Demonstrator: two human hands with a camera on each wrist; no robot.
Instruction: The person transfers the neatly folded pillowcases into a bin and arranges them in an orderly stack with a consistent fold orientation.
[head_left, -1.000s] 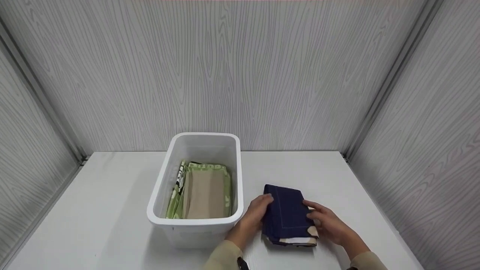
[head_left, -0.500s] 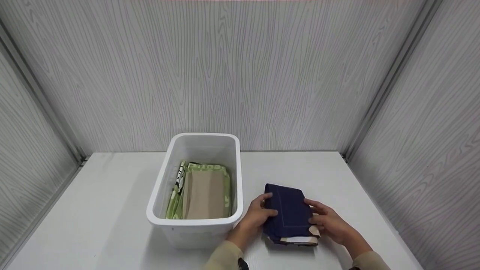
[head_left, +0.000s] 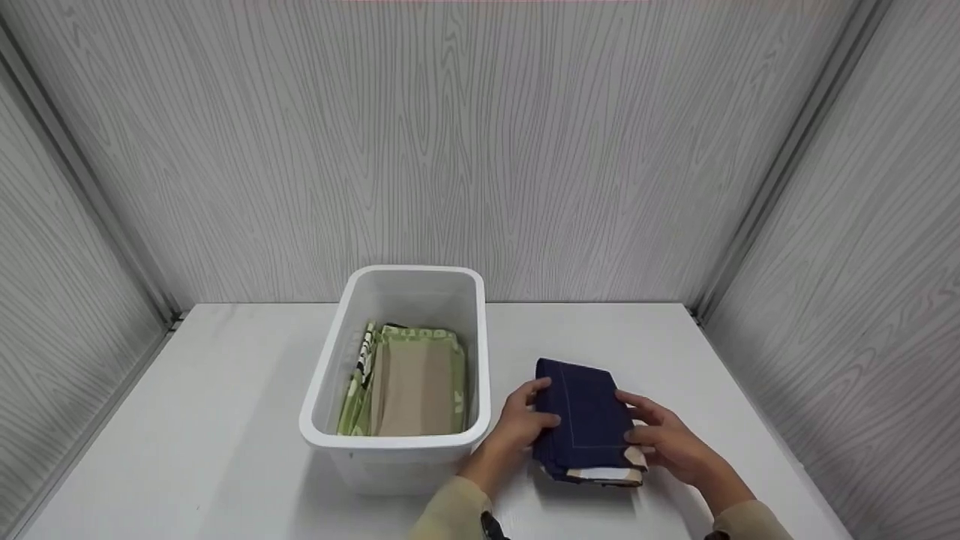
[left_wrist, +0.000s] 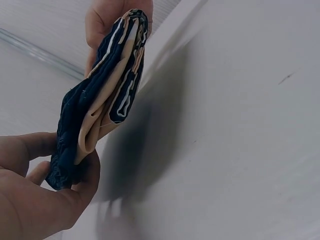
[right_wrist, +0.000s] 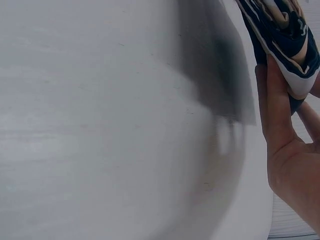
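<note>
A folded navy cloth (head_left: 589, 412) with beige and white inner layers is held between both hands, right of the white bin. In the left wrist view the cloth (left_wrist: 95, 95) shows its layered edge, raised off the table with a shadow beneath. My left hand (head_left: 517, 424) grips its left side, thumb on the top face and fingers curled under in the left wrist view. On the opposite side my right hand (head_left: 671, 442) pinches the edge, with fingers (right_wrist: 279, 100) spread along the underside in the right wrist view.
The white plastic bin (head_left: 322, 442) stands left of the hands, close to the left forearm. Inside lie a folded beige cloth (head_left: 412, 390) and green patterned cloths (head_left: 356, 394). Grey wood-grain panels (head_left: 420, 150) enclose the white table (head_left: 225, 420) at the back and sides.
The left thumb has come onto the cloth's top face. Both hands have carried the cloth slightly away from the person and to the right. The bin's contents look the same.
</note>
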